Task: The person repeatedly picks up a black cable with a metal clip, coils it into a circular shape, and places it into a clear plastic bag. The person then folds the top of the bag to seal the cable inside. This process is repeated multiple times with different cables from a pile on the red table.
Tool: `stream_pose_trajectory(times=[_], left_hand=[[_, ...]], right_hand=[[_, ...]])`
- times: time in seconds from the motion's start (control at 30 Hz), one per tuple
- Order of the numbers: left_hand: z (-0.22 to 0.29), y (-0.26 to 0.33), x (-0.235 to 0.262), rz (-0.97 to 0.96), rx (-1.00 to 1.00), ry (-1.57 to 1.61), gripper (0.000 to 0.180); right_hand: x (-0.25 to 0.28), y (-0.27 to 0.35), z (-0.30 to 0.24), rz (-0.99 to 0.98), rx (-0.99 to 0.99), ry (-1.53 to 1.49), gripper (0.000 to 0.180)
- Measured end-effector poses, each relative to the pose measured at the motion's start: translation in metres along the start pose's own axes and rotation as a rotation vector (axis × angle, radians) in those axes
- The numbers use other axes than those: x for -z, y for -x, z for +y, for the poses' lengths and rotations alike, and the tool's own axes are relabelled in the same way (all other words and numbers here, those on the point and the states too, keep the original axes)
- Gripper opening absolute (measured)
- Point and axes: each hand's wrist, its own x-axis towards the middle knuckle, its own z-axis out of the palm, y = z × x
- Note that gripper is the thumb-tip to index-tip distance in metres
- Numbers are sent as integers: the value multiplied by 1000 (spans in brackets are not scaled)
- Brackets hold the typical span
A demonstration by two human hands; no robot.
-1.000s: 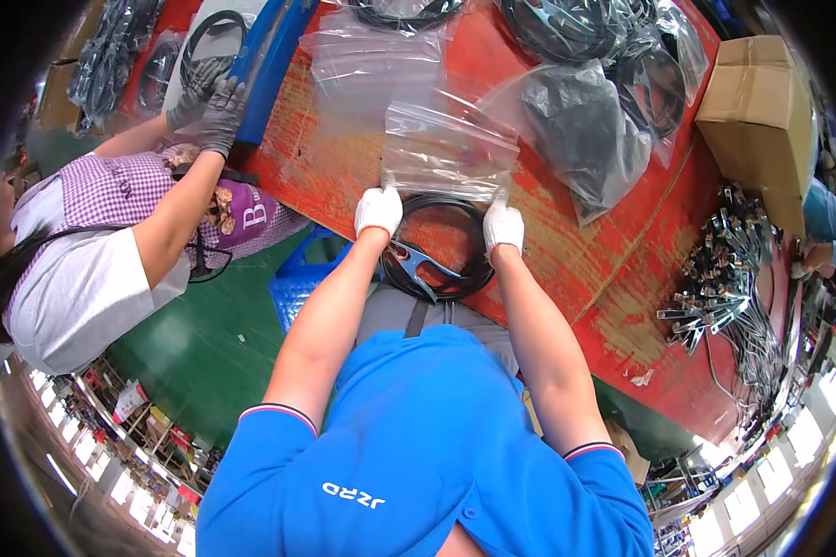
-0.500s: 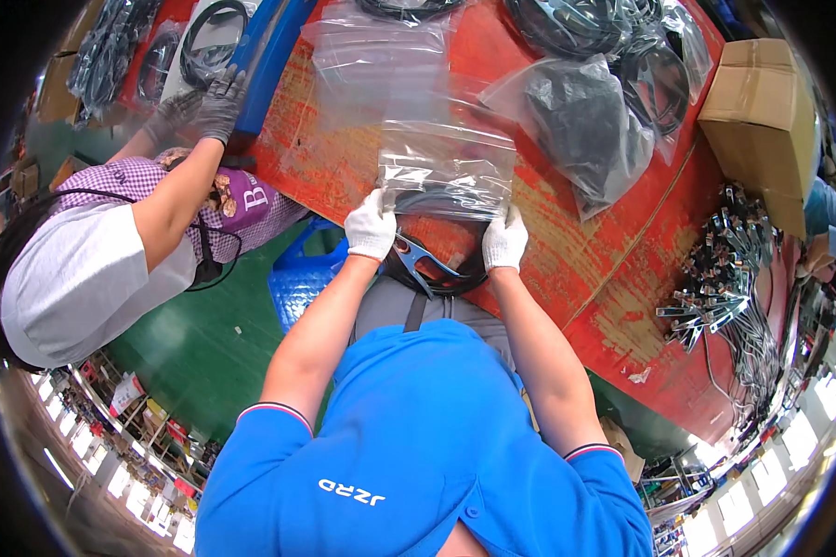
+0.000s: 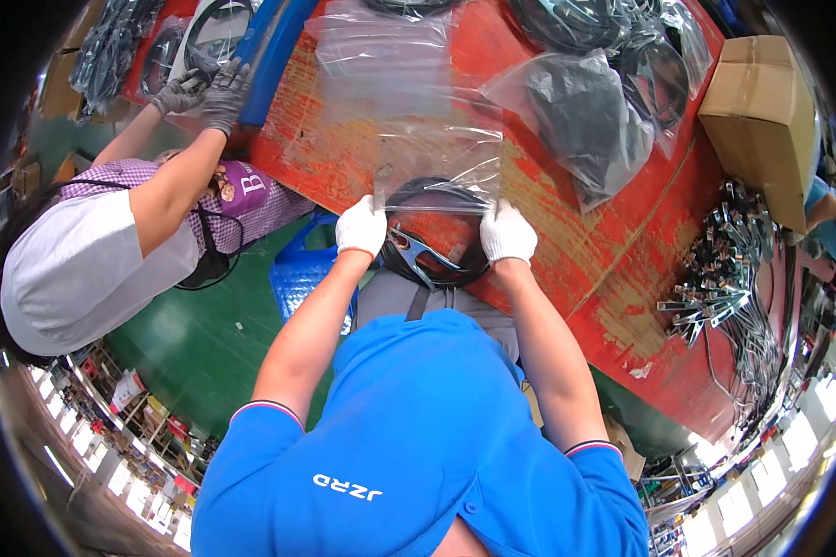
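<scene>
coiled cable (image 3: 434,243) half in clear bag (image 3: 439,167) on table (image 3: 613,278) | cardboard box (image 3: 762,121) far right | bagged cables (image 3: 576,111) behind

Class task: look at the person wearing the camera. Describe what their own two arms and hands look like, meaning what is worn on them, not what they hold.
Both hands wear white knitted work gloves: left hand, right hand. The forearms are bare from glove cuff to upper arm. Short sleeves of a bright blue shirt cover the upper arms, each ending in a cuff trimmed with white and dark stripes. No watch or bracelet shows.
</scene>
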Motion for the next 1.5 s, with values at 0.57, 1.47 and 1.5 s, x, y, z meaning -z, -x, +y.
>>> stream_pose_trajectory(times=[0.57,1.47,1.5], left_hand=[[-31,14,-21,-15,-149,-51,26],[-50,53,-30,-17,-320,-350,15],[-49,52,-30,-11,-331,-351,15]], right_hand=[[8,-6,3,-141,1,34,43],[13,9,13,-214,24,109,44],[23,11,10,-258,3,125,46]])
